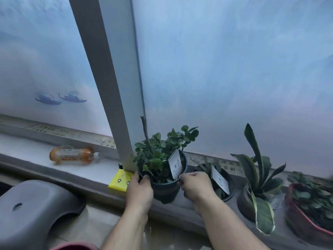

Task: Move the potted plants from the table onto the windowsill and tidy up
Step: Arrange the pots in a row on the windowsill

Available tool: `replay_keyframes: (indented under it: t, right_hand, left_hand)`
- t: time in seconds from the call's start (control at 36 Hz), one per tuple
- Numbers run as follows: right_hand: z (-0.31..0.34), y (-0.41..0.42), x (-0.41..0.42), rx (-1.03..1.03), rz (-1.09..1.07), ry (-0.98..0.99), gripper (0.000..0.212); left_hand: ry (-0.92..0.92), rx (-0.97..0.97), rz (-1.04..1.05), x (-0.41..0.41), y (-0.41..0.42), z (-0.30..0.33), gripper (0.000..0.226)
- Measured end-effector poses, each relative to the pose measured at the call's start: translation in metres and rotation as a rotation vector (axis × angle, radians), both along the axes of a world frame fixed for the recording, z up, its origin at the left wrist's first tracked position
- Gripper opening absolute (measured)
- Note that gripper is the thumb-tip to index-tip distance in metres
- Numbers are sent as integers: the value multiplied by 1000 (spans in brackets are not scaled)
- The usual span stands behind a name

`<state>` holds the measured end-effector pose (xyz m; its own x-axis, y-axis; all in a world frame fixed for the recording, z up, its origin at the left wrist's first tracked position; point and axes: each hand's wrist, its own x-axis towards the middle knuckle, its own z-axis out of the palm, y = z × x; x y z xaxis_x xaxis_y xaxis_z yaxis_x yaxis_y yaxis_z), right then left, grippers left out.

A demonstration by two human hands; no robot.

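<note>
I hold a dark green pot (165, 191) with a small leafy plant (160, 152) and a white tag (175, 164) over the front edge of the windowsill (36, 156). My left hand (139, 189) grips the pot's left rim and side. My right hand (193, 186) grips its right rim. Beside it on the sill stand a black pot with a white tag (220, 181), a tall striped-leaf plant (259, 179) and a red pot of round leaves (310, 204).
An orange drink bottle (73, 156) lies on its side on the sill at the left. A yellow box (120, 180) sits by the window frame post (115, 87). A grey plastic stool (34, 206) stands below the sill at the lower left.
</note>
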<state>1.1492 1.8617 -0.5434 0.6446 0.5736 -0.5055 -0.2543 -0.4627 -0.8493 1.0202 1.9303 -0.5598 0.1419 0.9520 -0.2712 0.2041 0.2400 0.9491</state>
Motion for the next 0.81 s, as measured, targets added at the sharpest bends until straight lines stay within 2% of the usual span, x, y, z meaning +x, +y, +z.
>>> replay_keyframes:
  t: [0.11, 0.19, 0.28, 0.36, 0.44, 0.5, 0.67, 0.81]
  right_hand:
    - [3, -7, -16, 44, -24, 151, 20]
    - [6, -8, -13, 32, -17, 156, 15]
    - [2, -8, -1, 39, -37, -8, 13]
    - [-8, -6, 7, 19, -21, -231, 12]
    - [-17, 0, 10, 18, -1, -292, 24]
    - [-11, 3, 8, 12, -21, -299, 24]
    - [5, 3, -9, 1, -84, -124, 10]
    - [13, -1, -20, 0, -96, -9, 5]
  left_hand:
    - [-167, -37, 11, 0, 9, -8, 27]
    - [-217, -72, 84, 3, 10, -12, 23]
    - [-169, -102, 246, 4, 7, -16, 25]
    - [-144, -65, 253, 8, -1, -16, 16]
    - [-154, -27, 212, 12, -10, -15, 19]
    - [-143, 20, 202, 13, -10, -16, 22]
    - [-117, 40, 125, 8, 5, -25, 39]
    - [-197, 3, 87, 3, 15, -31, 41]
